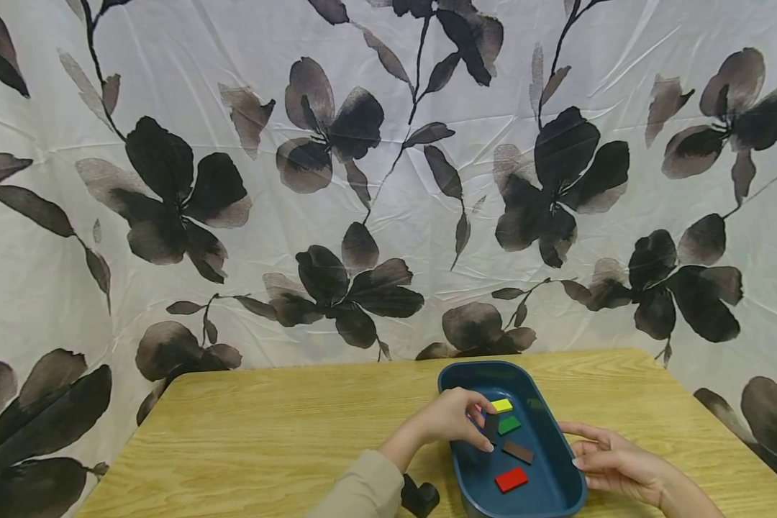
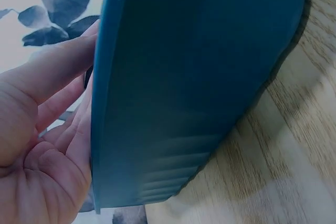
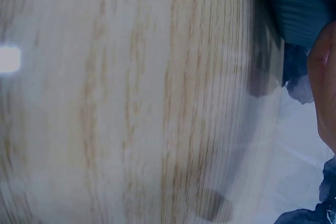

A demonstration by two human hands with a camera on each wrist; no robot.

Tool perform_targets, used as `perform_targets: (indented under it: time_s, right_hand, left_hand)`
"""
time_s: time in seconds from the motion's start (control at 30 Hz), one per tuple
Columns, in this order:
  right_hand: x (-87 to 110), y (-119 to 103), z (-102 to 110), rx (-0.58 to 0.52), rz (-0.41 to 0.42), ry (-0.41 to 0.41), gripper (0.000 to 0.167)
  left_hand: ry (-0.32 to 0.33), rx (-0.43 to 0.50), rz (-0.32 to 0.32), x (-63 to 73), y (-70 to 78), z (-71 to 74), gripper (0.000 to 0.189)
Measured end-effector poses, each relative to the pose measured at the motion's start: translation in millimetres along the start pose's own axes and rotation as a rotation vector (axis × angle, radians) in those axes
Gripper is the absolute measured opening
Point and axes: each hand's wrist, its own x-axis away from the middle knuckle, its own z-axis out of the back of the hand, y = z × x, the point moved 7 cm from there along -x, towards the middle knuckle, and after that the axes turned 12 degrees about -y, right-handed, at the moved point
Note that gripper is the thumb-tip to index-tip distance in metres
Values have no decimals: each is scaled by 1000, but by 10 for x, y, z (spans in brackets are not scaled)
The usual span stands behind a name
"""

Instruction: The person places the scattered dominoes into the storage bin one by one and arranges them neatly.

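Observation:
A blue tray [image 1: 552,432] stands on the table with its long side running away from me. My left hand [image 1: 450,419] reaches over its left rim and pinches a black block [image 1: 491,427] between thumb and fingers. Around it on the tray's floor lie a yellow block [image 1: 502,406], a green block [image 1: 509,425], a brown block [image 1: 518,452] and a red block [image 1: 511,480]. My right hand [image 1: 621,464] touches the tray's right side with fingers extended. In the left wrist view, the tray's wall [image 2: 173,77] hides the left fingertips.
The wooden table [image 1: 265,432] spreads to both sides of the tray. Behind it hangs a white curtain [image 1: 246,43] with dark flowers. A black device [image 1: 419,496] sits by the left wrist, close to the tray's left wall.

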Motion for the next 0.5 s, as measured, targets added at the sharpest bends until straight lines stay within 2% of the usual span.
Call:
perform_targets:
  time_s: [0.13, 0.37, 0.5]
  right_hand:
    - [-6, -5, -11, -7, 6, -27, 50]
    - [-9, 7, -6, -11, 2, -14, 48]
    - [-11, 4, 2, -14, 3, -10, 47]
  left_hand:
    - [-21, -51, 11, -60, 17, -11, 42]
    - [-108, -237, 38, -178, 25, -52, 41]
    - [-116, -231, 88, -220, 17, -63, 39]
